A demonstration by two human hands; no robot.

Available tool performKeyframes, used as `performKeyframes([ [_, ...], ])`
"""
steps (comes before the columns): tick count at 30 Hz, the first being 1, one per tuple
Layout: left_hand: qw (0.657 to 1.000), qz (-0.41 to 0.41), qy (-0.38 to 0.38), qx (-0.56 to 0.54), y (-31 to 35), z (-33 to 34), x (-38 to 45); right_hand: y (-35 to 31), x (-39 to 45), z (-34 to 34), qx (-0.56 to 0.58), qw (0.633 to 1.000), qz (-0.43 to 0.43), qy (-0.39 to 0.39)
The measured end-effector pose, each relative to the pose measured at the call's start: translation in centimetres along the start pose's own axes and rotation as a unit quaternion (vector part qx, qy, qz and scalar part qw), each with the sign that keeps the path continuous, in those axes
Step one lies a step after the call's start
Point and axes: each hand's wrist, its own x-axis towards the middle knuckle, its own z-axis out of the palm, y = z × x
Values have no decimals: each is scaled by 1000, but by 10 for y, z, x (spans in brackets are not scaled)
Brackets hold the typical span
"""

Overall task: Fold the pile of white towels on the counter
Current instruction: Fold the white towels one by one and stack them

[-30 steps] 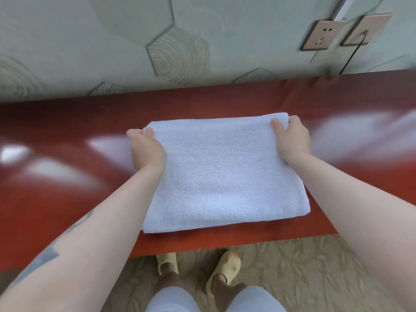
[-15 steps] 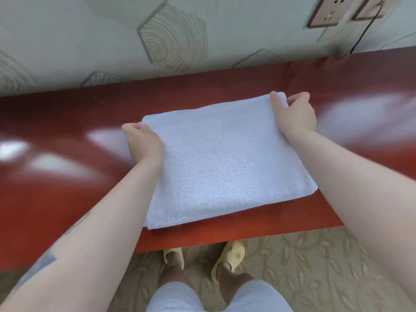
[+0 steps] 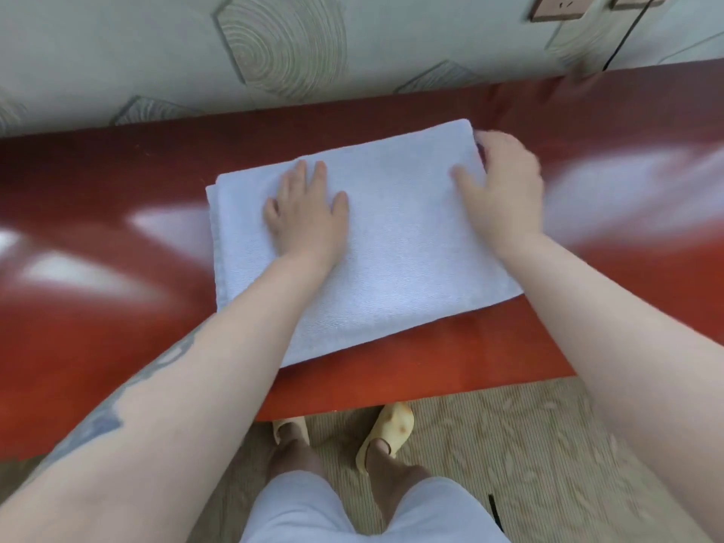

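A folded white towel (image 3: 395, 244) lies flat on the glossy red counter (image 3: 98, 315), turned slightly so its right end points toward the wall. My left hand (image 3: 307, 213) rests palm down on the towel's left half with fingers straight and spread. My right hand (image 3: 503, 182) lies over the towel's far right corner, thumb on top of the cloth; its fingers are blurred and reach past the towel's edge. No other towel is in view.
A patterned wall (image 3: 274, 52) runs right behind the counter, with two sockets (image 3: 560, 5) and a black cable (image 3: 623, 37) at the upper right. Below the counter's front edge are my legs and yellow slippers (image 3: 386, 429) on a woven floor.
Both hands let go of the towel's far corners. My left hand moved inward and now lies flat on the cloth; my right hand shifted onto the right corner. The towel turned a little counter-clockwise.
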Motion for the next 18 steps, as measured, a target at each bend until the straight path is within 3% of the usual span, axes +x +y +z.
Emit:
performKeyframes([
  [1, 999, 3, 29, -11, 4, -4, 9, 14, -17, -11, 90, 993, 62, 46],
  [3, 997, 62, 45, -22, 26, -11, 27, 25, -60, -20, 227, 953, 197, 40],
  [5, 990, 136, -24, -29, 62, -10, 40, 30, -97, -14, 287, 925, 247, 14],
  [7, 984, 148, -95, -17, 98, -2, 46, 28, -115, -14, 315, 924, 217, 19],
  [11, 982, 125, -140, -27, 140, 14, 53, 29, -137, -23, 295, 950, 95, -31],
  [14, 982, 134, -127, -41, 145, 23, 51, 33, -154, -25, 258, 963, 28, -68],
  [18, 987, 134, -52, -72, 139, 29, 49, 45, -151, -24, 221, 973, 34, -62],
])
